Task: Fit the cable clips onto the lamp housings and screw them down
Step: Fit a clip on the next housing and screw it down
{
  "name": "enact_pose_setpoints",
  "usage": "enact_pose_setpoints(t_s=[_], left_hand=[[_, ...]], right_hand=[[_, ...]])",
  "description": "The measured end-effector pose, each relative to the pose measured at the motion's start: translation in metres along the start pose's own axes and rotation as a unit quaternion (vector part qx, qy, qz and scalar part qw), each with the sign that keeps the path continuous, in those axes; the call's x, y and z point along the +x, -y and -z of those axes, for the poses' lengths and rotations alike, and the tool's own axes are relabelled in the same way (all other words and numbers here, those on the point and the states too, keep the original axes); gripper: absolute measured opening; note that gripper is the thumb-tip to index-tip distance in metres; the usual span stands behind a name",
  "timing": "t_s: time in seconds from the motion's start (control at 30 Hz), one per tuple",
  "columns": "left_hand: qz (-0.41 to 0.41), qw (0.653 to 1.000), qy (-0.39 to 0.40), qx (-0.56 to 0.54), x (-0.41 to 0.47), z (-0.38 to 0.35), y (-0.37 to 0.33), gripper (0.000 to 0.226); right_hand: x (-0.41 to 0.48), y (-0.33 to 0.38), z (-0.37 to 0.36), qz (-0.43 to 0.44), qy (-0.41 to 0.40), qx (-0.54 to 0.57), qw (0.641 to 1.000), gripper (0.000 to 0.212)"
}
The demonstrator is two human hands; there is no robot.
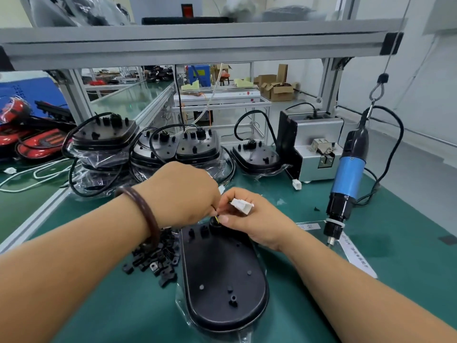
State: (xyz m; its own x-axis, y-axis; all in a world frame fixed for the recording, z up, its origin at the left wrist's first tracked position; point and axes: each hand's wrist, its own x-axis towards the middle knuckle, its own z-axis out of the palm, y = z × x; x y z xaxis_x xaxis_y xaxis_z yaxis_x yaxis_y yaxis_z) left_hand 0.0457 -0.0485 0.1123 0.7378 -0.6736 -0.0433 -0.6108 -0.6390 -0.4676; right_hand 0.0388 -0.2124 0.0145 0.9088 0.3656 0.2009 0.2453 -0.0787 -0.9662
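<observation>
housing (222, 276) centre | clips (158, 256) just left | screwdriver (346, 179) right | stacked housings (153, 147) behind

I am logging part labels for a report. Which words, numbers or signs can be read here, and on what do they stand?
None can be read.
Long white paper strip on the green mat: dark print, too blurred.
Small white label beside the blue-and-black hanging electric screwdriver: too small.
Blue board at far left: white characters, blurred.
</observation>
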Motion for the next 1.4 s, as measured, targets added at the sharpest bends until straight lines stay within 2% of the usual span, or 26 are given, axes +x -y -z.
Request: enact_pose_setpoints(t_s=[0.23,0.37,0.53,0.63,0.8,0.97,1.03,1.1,1.2,1.3,1.4], left_hand=[[-0.015,0.999,0.0,0.052,0.009,-0.008,-0.015,0.013],[0.008,0.997,-0.016,0.077,0.006,-0.013,-0.012,0.016],[0.041,0.998,-0.005,0.047,-0.004,-0.013,0.004,0.023],[0.028,0.996,-0.035,0.075,-0.006,-0.017,0.001,0.024],[0.039,0.996,-0.065,0.035,-0.009,-0.015,-0.004,0.024],[0.053,0.99,-0.061,0.114,-0.006,-0.013,-0.015,0.006],[0.049,0.989,-0.05,0.13,-0.003,-0.013,-0.021,0.018],[0.046,0.99,-0.044,0.124,-0.001,-0.013,-0.024,0.02],[0.056,0.991,-0.046,0.108,-0.002,-0.017,-0.025,0.005],[0.062,0.994,-0.05,0.076,-0.005,-0.025,-0.025,0.015],[0.052,0.995,-0.069,-0.039,-0.011,-0.032,-0.012,0.023]], right_hand=[[0.004,-0.006,0.005,-0.007,0.011,0.018,1.0,0.032],[0.005,-0.008,0.006,-0.017,0.009,0.02,1.0,0.025],[0.006,-0.008,0.006,-0.027,0.019,0.032,0.999,0.029],[0.006,-0.006,0.007,-0.027,0.025,0.035,0.999,0.028],[0.007,-0.005,0.007,-0.031,0.025,0.036,0.999,0.025],[0.008,-0.004,0.006,-0.036,0.018,0.032,0.999,0.022],[0.008,-0.004,0.005,-0.038,0.014,0.024,0.999,0.022],[0.007,-0.004,0.005,-0.036,0.01,0.01,0.999,0.021],[0.008,-0.004,0.006,-0.035,0.013,0.007,0.999,0.022],[0.008,-0.003,0.006,-0.04,0.021,0.014,0.999,0.024],[0.008,0.0,0.009,-0.045,0.029,0.057,0.997,0.024]])
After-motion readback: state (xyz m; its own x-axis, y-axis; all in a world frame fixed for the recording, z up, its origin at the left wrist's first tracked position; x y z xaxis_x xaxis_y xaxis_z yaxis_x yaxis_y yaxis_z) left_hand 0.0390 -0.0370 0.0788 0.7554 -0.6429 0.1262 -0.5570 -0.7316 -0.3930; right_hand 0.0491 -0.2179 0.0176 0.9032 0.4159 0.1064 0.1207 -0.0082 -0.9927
